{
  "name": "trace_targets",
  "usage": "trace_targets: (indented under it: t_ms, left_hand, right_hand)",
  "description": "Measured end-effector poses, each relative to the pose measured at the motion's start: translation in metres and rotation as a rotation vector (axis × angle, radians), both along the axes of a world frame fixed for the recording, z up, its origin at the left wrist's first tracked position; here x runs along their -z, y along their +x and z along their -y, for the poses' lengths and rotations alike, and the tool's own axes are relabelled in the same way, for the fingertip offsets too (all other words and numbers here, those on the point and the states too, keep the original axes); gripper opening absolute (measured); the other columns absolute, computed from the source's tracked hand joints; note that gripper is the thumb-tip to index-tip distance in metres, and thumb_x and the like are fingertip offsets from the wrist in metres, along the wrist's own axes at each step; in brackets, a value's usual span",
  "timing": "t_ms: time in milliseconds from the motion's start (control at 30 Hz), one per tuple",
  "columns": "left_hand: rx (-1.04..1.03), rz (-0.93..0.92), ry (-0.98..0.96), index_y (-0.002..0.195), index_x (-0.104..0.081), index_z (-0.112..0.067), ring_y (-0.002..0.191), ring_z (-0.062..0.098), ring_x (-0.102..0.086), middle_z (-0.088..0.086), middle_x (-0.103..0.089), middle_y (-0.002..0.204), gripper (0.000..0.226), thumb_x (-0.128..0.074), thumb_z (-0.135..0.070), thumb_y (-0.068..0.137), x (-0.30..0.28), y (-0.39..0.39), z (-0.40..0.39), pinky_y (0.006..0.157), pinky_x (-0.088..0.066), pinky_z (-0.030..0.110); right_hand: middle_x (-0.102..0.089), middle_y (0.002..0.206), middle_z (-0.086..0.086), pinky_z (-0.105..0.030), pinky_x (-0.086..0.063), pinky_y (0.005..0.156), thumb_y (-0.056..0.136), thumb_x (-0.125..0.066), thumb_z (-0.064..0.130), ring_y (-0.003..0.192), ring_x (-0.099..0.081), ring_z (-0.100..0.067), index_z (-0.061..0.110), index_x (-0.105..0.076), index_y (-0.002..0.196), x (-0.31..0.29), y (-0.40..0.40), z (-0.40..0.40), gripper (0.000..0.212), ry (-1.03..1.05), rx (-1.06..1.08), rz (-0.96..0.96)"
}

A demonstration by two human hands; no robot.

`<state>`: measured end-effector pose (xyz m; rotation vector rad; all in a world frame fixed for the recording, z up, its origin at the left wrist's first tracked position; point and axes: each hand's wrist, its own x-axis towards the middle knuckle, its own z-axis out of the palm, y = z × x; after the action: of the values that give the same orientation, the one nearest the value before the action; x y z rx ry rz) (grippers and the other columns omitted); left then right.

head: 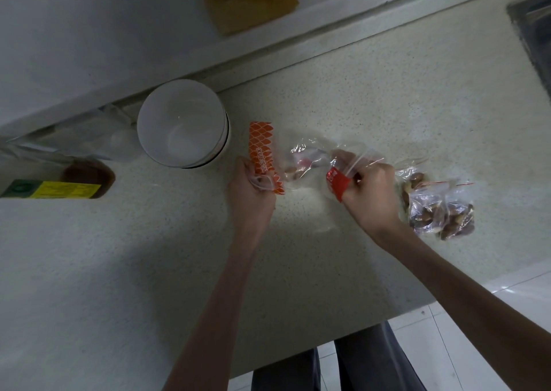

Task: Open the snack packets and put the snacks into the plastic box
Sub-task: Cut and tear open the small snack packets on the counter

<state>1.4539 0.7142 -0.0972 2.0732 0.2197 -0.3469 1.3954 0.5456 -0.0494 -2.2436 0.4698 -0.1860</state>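
Observation:
On the speckled counter (328, 98) my left hand (252, 191) grips an orange-and-white patterned snack packet (262, 155), standing it on end. My right hand (369, 191) pinches a small red packet (337, 182) together with the edge of a clear plastic bag (307, 158) that lies between my hands and holds a few snacks. A round white plastic box (182, 122), open and with nothing visible inside, stands just left of the orange packet. Clear zip bags of brown nuts (438, 211) lie right of my right hand.
A bottle with a yellow-green label (56, 186) lies at the left edge beside crumpled clear plastic (89, 134). A brown paper bag (247, 0) sits on the ledge behind. A sink corner (533, 30) is at the upper right. The counter's front edge runs near my legs.

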Motion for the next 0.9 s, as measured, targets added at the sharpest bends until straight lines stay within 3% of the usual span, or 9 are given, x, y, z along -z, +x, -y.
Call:
trace_targets:
  t_ms: [100,200,300,467,633,733,833,900]
  left_hand:
    - [-0.036,-0.009,0.013,0.074,-0.042,-0.037,0.058,0.032,-0.064,0.002,-0.061,0.070,0.034,-0.060,-0.010,0.086,-0.001,0.000,-0.002,0.048,-0.053,0.051]
    - [-0.049,-0.003,0.007,0.073,-0.041,-0.037,0.056,0.025,-0.063,-0.003,-0.060,0.069,0.036,-0.062,-0.012,0.087,-0.001,-0.003,-0.001,0.047,-0.054,0.050]
    - [-0.045,-0.010,-0.010,0.075,-0.043,-0.037,0.055,0.018,-0.059,-0.005,-0.060,0.069,0.032,-0.059,-0.012,0.088,-0.003,-0.003,0.001,0.049,-0.055,0.049]
    - [-0.072,-0.049,-0.034,0.073,-0.043,-0.042,0.059,0.027,-0.061,-0.008,-0.059,0.069,0.039,-0.056,-0.007,0.083,-0.004,0.000,0.003,0.048,-0.052,0.054]
    - [-0.085,-0.001,-0.054,0.070,-0.041,-0.040,0.057,0.024,-0.057,-0.006,-0.054,0.066,0.019,-0.058,-0.033,0.070,-0.007,-0.001,0.005,0.045,-0.052,0.050]
    - [-0.104,0.043,-0.045,0.070,-0.038,-0.036,0.059,0.021,-0.053,-0.004,-0.053,0.068,0.023,-0.059,-0.025,0.072,-0.002,-0.002,0.006,0.049,-0.052,0.051]
    - [-0.105,0.057,-0.034,0.070,-0.039,-0.034,0.061,0.027,-0.056,0.005,-0.056,0.072,0.022,-0.059,-0.024,0.072,0.000,-0.001,0.006,0.050,-0.052,0.053]
    - [-0.087,0.040,-0.028,0.071,-0.042,-0.038,0.061,0.028,-0.058,0.005,-0.059,0.074,0.022,-0.061,-0.028,0.072,-0.001,0.000,0.004,0.049,-0.052,0.053]
  right_hand:
    - [-0.072,0.078,-0.011,-0.029,-0.050,0.062,0.084,-0.064,0.017,0.069,-0.065,-0.024,0.010,-0.072,0.099,-0.006,0.000,0.008,0.018,-0.138,-0.084,-0.072]
    - [-0.072,0.078,-0.010,-0.026,-0.042,0.060,0.088,-0.057,0.023,0.069,-0.066,-0.027,0.011,-0.073,0.095,-0.005,0.001,0.010,0.021,-0.204,-0.173,-0.134]
    - [-0.071,0.081,-0.014,-0.029,-0.043,0.062,0.090,-0.053,0.024,0.071,-0.065,-0.033,0.008,-0.072,0.098,-0.003,0.005,0.009,0.026,-0.259,-0.221,-0.165]
    - [-0.069,0.073,-0.021,-0.033,-0.044,0.060,0.088,-0.058,0.017,0.066,-0.062,-0.040,0.003,-0.072,0.084,-0.004,0.013,0.004,0.020,-0.295,-0.253,-0.150]
    - [-0.068,0.066,-0.017,-0.023,-0.036,0.059,0.077,-0.055,0.000,0.061,-0.059,-0.030,0.002,-0.071,0.071,0.005,0.019,0.001,0.017,-0.202,-0.254,-0.265]
    - [-0.059,0.053,-0.007,-0.011,-0.029,0.055,0.072,-0.057,-0.005,0.054,-0.047,-0.017,0.007,-0.070,0.063,0.009,0.015,-0.003,0.020,-0.074,-0.203,-0.265]
    - [-0.054,0.053,-0.002,-0.016,-0.031,0.054,0.077,-0.054,-0.002,0.063,-0.054,-0.019,0.005,-0.069,0.064,0.018,0.015,-0.003,0.021,0.024,-0.126,-0.339]
    - [-0.049,0.047,0.000,-0.016,-0.030,0.045,0.079,-0.056,0.002,0.056,-0.050,-0.012,0.002,-0.061,0.055,0.022,0.016,-0.002,0.025,0.071,-0.075,-0.364]
